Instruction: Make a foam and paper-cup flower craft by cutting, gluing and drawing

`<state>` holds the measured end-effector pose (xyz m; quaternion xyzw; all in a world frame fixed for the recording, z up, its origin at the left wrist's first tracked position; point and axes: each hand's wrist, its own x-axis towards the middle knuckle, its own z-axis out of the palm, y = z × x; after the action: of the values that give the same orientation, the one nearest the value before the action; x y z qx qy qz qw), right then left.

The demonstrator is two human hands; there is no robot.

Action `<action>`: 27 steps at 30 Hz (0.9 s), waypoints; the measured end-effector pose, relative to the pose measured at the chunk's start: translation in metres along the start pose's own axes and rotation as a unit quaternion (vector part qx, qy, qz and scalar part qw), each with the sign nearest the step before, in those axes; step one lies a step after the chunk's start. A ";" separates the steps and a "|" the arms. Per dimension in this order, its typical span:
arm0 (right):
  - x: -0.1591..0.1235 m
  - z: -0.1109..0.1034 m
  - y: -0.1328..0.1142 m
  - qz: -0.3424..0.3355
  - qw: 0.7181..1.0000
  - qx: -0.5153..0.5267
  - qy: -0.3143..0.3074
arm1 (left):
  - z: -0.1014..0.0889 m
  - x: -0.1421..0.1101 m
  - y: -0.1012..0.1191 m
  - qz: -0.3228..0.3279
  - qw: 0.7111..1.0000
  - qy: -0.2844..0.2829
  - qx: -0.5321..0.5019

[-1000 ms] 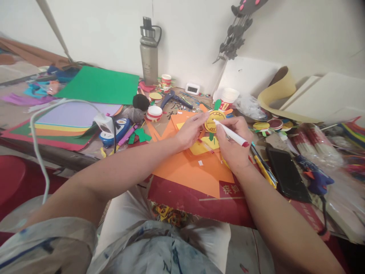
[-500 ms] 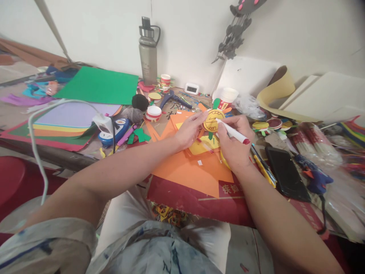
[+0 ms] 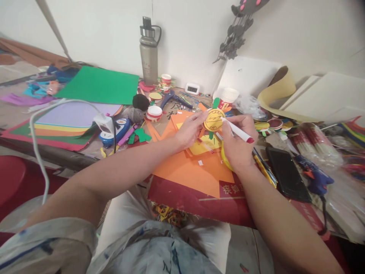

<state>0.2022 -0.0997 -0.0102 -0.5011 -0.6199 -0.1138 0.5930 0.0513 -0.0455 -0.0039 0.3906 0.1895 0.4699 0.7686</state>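
Observation:
Between the fingers of my left hand [image 3: 191,130] is a round yellow paper craft [image 3: 213,121] with green and orange tabs round its edge. Dark wavy lines are drawn on its face. My right hand [image 3: 238,142] grips a white marker [image 3: 237,131] with a dark red end cap, and its tip meets the right part of the yellow disc. Beneath both hands lie orange paper sheets [image 3: 196,175] and yellow scraps. A yellow ring-shaped thing [image 3: 226,158] is partly hidden behind my right hand.
A grey water bottle [image 3: 148,53] stands against the wall. Left are green foam sheet [image 3: 99,84], a blue-and-white power strip [image 3: 114,132] and a paper cup [image 3: 154,113]. Right are a black phone [image 3: 288,173], a blue glue gun [image 3: 316,175] and cutters [image 3: 265,167].
My right hand and the marker have shifted slightly right across the disc. More of the wavy line shows on its face. My left hand keeps its hold.

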 end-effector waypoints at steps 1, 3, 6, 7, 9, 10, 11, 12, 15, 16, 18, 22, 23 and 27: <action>0.000 0.000 0.000 0.002 1.000 0.001 0.001 | -0.001 0.000 0.000 0.002 1.000 0.002 0.001; -0.001 0.000 0.001 0.003 1.000 0.009 -0.002 | -0.001 0.000 -0.001 0.005 1.000 0.007 0.004; -0.002 0.000 0.001 0.005 0.999 0.038 -0.031 | -0.001 0.000 0.000 0.002 1.000 0.011 0.006; -0.002 0.000 0.001 0.006 0.998 0.050 -0.037 | 0.000 -0.001 0.001 0.000 1.000 0.011 0.005; -0.002 0.000 0.000 0.007 0.997 0.066 -0.029 | 0.002 -0.002 0.002 -0.003 1.000 0.009 0.000; -0.002 0.000 0.000 0.008 0.997 0.069 -0.021 | 0.003 -0.002 0.002 -0.004 1.000 0.009 -0.001; -0.002 0.000 -0.001 0.008 0.998 0.067 -0.016 | 0.004 -0.003 0.003 -0.006 1.000 0.009 -0.002; -0.002 0.000 -0.002 0.007 0.998 0.064 -0.015 | 0.005 -0.003 0.003 -0.007 1.000 0.008 0.000; -0.003 0.000 -0.005 0.004 0.998 0.055 -0.036 | 0.005 -0.005 0.002 -0.007 1.000 0.004 0.014; -0.004 0.000 -0.005 0.003 0.998 0.055 -0.043 | 0.005 -0.006 0.002 -0.008 1.000 0.001 0.019; -0.004 0.000 -0.007 0.003 0.997 0.053 -0.049 | 0.005 -0.007 0.001 -0.009 1.000 -0.001 0.029; -0.005 0.000 -0.008 0.001 0.998 0.045 -0.052 | 0.006 -0.005 -0.001 -0.013 0.999 0.010 0.032; -0.006 0.000 -0.008 -0.001 0.997 0.045 -0.057 | 0.006 -0.005 -0.001 -0.013 0.999 0.012 0.029; -0.004 -0.002 -0.007 -0.005 0.997 0.059 -0.058 | 0.004 -0.002 0.001 -0.007 1.000 0.010 0.011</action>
<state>0.1976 -0.1066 -0.0103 -0.4676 -0.6618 -0.0505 0.5838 0.0524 -0.0491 -0.0011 0.3930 0.2055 0.4660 0.7656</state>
